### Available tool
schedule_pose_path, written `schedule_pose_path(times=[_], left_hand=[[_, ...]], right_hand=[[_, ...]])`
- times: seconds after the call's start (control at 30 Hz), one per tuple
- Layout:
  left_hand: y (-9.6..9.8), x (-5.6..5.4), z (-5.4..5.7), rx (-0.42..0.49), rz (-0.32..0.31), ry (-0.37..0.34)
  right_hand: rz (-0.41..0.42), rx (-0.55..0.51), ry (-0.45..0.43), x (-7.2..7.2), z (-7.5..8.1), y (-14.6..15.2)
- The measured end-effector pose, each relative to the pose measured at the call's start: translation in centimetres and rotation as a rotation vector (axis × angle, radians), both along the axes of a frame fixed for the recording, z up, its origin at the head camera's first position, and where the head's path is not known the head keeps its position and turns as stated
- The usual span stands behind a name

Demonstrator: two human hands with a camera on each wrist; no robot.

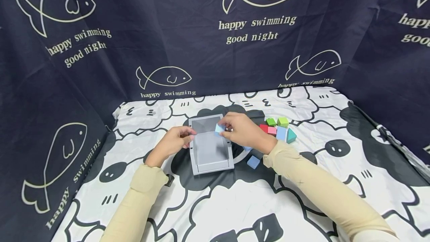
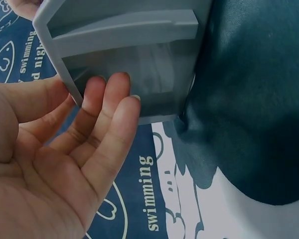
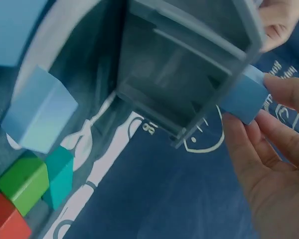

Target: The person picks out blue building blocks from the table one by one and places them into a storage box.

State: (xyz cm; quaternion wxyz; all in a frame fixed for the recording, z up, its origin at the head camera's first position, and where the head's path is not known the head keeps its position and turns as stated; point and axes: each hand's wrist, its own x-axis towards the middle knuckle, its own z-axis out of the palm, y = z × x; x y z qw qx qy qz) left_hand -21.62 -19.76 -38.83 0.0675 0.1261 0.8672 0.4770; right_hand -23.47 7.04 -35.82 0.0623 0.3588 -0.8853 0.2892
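Note:
A grey plastic box (image 1: 212, 161) with a sloping panel inside stands on the patterned cloth. At its left side, my left hand (image 1: 174, 142) holds the rim; thumb and bent fingers (image 2: 117, 117) meet around the edge of the wall. Between the thumb and fingertips of my right hand (image 1: 245, 130) is a light blue block (image 3: 245, 94). That block is held up at the box's right rim, near its far end. From the head view I cannot tell whether it touches the box. The right palm hides part of the cloth behind it.
Right of the box lie a loose blue block (image 1: 253, 162) and another, partly hidden. Beyond them sit red (image 1: 263, 127), pink (image 1: 271, 130), green (image 1: 270, 122), lime (image 1: 283, 121), blue (image 1: 281, 133) and teal (image 1: 291, 136) blocks. A dark curtain (image 1: 208, 47) rises behind the cloth.

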Motion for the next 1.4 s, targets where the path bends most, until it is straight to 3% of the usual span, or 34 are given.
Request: schedule_pose_path(times=[0.2,0.4,0.63,0.7,0.77,1.03,1.4], left_hand=[[-0.1,-0.2,-0.1,-0.034,-0.026,0.033],[0.0,-0.2,-0.3,0.048,-0.012,-0.006],[1.3,2.2,2.9,0.105,0.002,-0.064],[1.3,2.2,3.0,0.106,0.002,-0.068],[1.3,2.0,2.8,0.107,0.004,-0.074],[0.4,0.0,0.0,0.123,0.013,-0.075],[0.4,0.1,-0.2,0.119,0.017,-0.067]], right_hand=[[0.042,0.070,0.040,-0.2,-1.1,-1.0],[0.046,0.144,0.090,-0.2,-1.2,-1.9],[0.127,0.270,0.097,0.0,-1.6,-3.1],[0.149,0.301,0.104,0.0,-1.7,-3.4],[0.167,0.327,0.102,-0.1,-1.8,-3.7],[0.222,0.400,0.067,-0.4,-2.2,-4.7],[0.197,0.486,0.094,-0.1,-2.6,-5.4]])
